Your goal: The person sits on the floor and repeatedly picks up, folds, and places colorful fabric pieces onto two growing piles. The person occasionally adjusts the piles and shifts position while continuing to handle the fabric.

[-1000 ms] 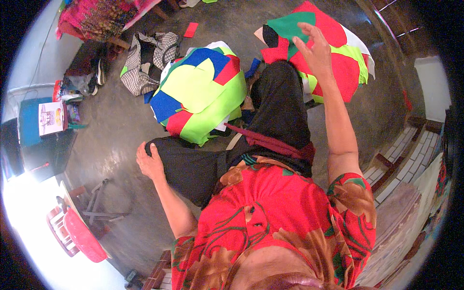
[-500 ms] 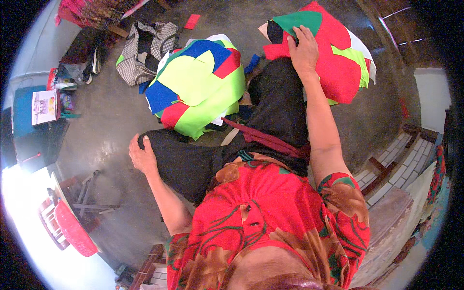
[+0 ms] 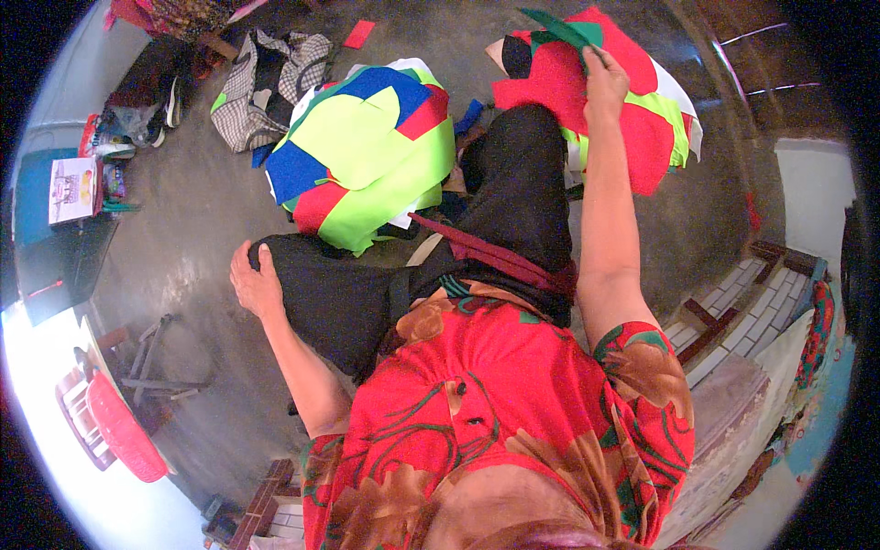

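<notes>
My right hand (image 3: 606, 84) is closed on the edge of a dark green fabric piece (image 3: 556, 27), which is lifted and tilted above a pile of cut fabric pieces (image 3: 632, 137) at the far right. That pile is mostly red, with lime, white, black and another green piece in it. My left hand (image 3: 258, 282) rests on my bent left knee with its fingers apart, holding nothing. Between my legs and beyond them lies a larger heap of fabric pieces (image 3: 353, 147) in lime, blue, red and white.
A checked cloth bundle (image 3: 247, 110) lies left of the heap, and a small red scrap (image 3: 359, 35) beyond it. Shoes (image 3: 170, 115) and a white box (image 3: 73, 191) stand at the left. A red plastic chair (image 3: 124, 431) is at lower left.
My right hand has taken hold of the green fabric piece and raised its edge, moving a little right. My left hand stays on the knee.
</notes>
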Demonstrator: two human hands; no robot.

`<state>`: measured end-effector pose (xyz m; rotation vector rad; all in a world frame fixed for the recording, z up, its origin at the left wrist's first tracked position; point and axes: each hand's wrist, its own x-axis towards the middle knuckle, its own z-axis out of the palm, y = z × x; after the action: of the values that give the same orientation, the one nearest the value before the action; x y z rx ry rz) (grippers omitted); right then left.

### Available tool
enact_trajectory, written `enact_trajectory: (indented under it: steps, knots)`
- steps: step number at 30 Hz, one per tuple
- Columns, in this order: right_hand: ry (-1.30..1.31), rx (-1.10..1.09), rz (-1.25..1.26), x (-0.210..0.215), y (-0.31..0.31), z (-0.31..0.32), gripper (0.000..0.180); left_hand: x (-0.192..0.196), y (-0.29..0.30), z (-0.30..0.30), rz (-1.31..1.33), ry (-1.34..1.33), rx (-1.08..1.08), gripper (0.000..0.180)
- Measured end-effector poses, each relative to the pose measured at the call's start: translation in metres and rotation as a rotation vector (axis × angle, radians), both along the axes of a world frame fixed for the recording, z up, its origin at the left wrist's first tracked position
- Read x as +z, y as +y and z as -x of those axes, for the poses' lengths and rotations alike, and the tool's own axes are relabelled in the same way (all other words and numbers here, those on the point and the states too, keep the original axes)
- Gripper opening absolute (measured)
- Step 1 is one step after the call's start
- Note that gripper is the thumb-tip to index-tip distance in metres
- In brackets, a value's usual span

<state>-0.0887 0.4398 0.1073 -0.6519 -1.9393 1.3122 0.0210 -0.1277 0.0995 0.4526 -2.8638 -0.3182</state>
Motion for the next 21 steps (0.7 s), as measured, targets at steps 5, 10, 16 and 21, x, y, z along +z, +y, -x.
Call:
enact_trajectory:
  steps: [5,10,16,21]
  knots:
    - [0.373,0.102,0.516,0.027,-0.013,0.002,0.026,-0.006,-0.012,-0.017,-0.041,0.044,0.053,0.035]
    - [0.030,0.481,0.421,0.022,-0.095,-0.019,0.040,0.015,0.002,-0.006,-0.031,0.111,0.057,0.033]
    - [-0.295,0.901,0.602,-0.038,-0.170,-0.028,0.050,-0.001,0.019,-0.017,0.082,0.237,-0.046,0.030]
    - [-0.502,0.970,0.884,-0.020,-0.226,-0.049,0.032,-0.002,0.073,-0.039,-0.349,0.278,-0.267,0.033]
